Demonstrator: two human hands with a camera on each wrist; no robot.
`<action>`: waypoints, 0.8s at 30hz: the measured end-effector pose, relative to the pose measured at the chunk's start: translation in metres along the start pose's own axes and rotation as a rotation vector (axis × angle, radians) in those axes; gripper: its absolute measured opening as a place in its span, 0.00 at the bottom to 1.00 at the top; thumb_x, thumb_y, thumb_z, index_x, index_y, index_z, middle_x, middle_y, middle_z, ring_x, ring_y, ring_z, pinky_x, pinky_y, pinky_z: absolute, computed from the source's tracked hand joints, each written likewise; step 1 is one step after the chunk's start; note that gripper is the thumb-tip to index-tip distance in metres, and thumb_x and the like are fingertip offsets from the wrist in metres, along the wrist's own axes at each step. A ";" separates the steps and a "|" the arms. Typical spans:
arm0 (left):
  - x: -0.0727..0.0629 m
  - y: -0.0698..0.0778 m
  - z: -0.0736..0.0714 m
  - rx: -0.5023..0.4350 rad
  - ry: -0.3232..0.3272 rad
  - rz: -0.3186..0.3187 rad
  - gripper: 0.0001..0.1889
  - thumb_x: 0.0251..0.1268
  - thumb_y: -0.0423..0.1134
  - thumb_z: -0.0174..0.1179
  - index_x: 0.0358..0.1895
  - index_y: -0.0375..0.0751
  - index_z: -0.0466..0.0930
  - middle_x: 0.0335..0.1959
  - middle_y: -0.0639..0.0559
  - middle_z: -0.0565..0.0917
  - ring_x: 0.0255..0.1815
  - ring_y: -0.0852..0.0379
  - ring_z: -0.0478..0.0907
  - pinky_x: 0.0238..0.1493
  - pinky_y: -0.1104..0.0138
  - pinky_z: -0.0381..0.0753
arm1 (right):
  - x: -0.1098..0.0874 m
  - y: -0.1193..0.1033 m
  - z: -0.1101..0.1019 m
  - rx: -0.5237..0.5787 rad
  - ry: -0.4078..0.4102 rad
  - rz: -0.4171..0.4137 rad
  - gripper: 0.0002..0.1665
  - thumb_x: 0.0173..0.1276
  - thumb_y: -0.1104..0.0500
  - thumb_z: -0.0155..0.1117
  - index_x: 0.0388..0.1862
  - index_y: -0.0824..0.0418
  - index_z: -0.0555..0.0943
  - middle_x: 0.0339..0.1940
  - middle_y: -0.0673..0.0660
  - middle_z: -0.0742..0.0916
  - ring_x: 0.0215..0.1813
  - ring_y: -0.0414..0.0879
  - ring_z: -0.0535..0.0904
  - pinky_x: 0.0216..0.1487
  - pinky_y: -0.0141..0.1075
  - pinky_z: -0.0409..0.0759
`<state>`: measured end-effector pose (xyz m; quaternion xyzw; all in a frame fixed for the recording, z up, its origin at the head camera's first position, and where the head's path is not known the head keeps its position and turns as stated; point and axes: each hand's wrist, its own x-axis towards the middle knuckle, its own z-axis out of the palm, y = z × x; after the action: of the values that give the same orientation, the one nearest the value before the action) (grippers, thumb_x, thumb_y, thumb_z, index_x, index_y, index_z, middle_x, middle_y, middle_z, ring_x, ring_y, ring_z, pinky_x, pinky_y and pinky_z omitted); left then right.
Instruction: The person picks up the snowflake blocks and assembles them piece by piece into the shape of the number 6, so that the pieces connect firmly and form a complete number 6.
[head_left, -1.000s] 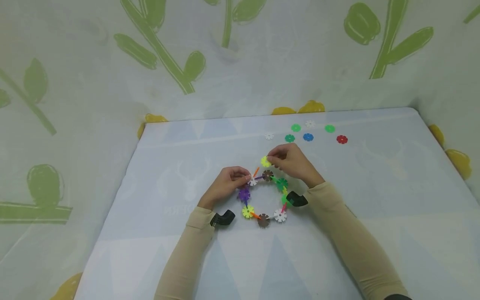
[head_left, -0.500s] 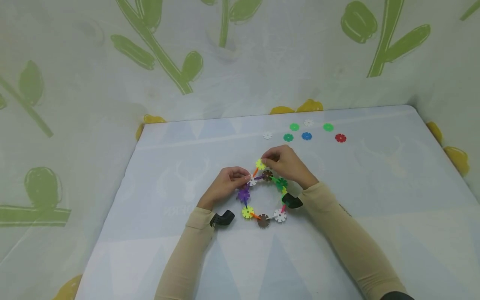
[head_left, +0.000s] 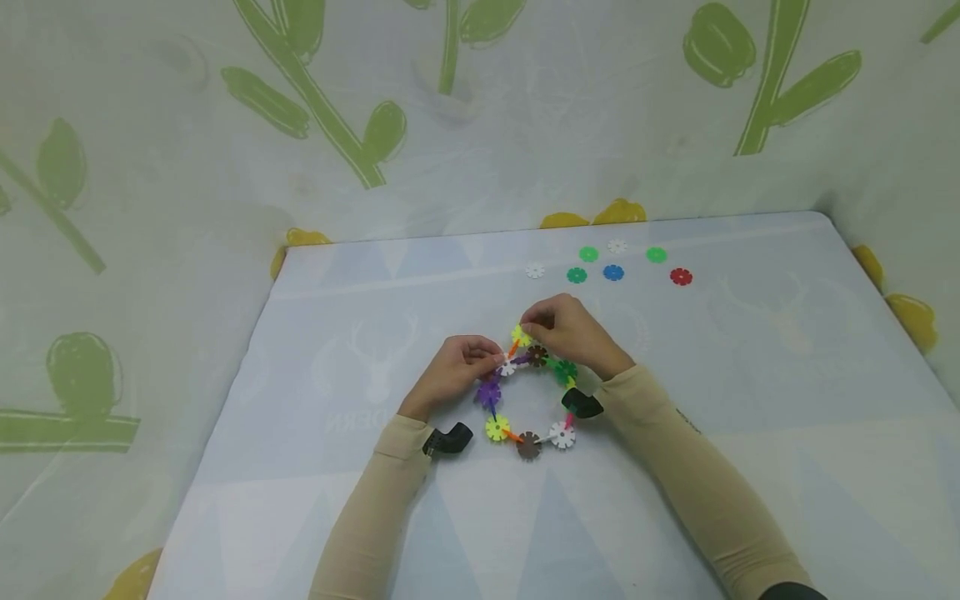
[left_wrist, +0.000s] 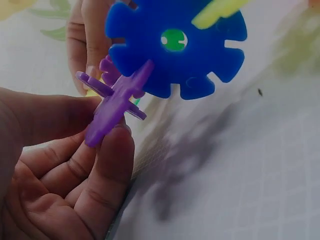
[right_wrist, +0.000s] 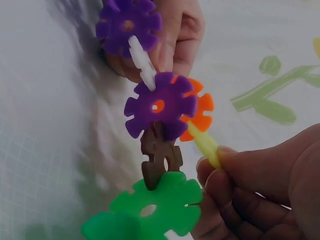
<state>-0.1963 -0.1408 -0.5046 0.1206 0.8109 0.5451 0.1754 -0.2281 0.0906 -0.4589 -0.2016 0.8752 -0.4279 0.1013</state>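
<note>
Now yellow disc (right_wrist: 204, 144) meets orange disc (right_wrist: 204, 106) — gap closed, join likely; my right hand (head_left: 572, 333) pinches yellow, left hand (head_left: 453, 371) purple disc (left_wrist: 108, 115)

The multicoloured ring of notched plastic discs (head_left: 528, 447) looks smooth, faintly glossy; beside it, beige cloth sleeves (head_left: 363, 525) look matt.

Head — high, forward-down, farther | wrists — close, facing disc ring (head_left: 528, 448) | ring shared
</note>
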 end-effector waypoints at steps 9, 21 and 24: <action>-0.002 0.002 0.002 -0.002 0.017 0.017 0.11 0.72 0.34 0.64 0.49 0.29 0.84 0.40 0.38 0.90 0.32 0.64 0.84 0.38 0.70 0.84 | 0.000 -0.001 0.003 -0.013 -0.004 0.004 0.11 0.75 0.62 0.65 0.49 0.66 0.89 0.44 0.60 0.92 0.41 0.48 0.85 0.47 0.42 0.86; 0.002 0.002 0.003 -0.031 0.017 0.008 0.11 0.74 0.36 0.63 0.48 0.29 0.83 0.36 0.40 0.89 0.30 0.63 0.83 0.38 0.69 0.84 | 0.000 0.007 -0.006 0.039 -0.023 -0.007 0.16 0.77 0.57 0.64 0.56 0.64 0.87 0.53 0.61 0.91 0.50 0.51 0.86 0.53 0.45 0.85; 0.001 0.003 0.004 -0.045 -0.002 0.002 0.11 0.73 0.35 0.63 0.48 0.29 0.83 0.36 0.40 0.89 0.30 0.62 0.84 0.39 0.68 0.86 | 0.000 0.008 -0.008 0.048 -0.037 -0.014 0.15 0.76 0.59 0.64 0.55 0.65 0.87 0.51 0.61 0.91 0.48 0.51 0.85 0.53 0.45 0.85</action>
<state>-0.1951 -0.1357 -0.5034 0.1182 0.7981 0.5632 0.1783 -0.2326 0.1010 -0.4605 -0.2130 0.8613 -0.4455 0.1192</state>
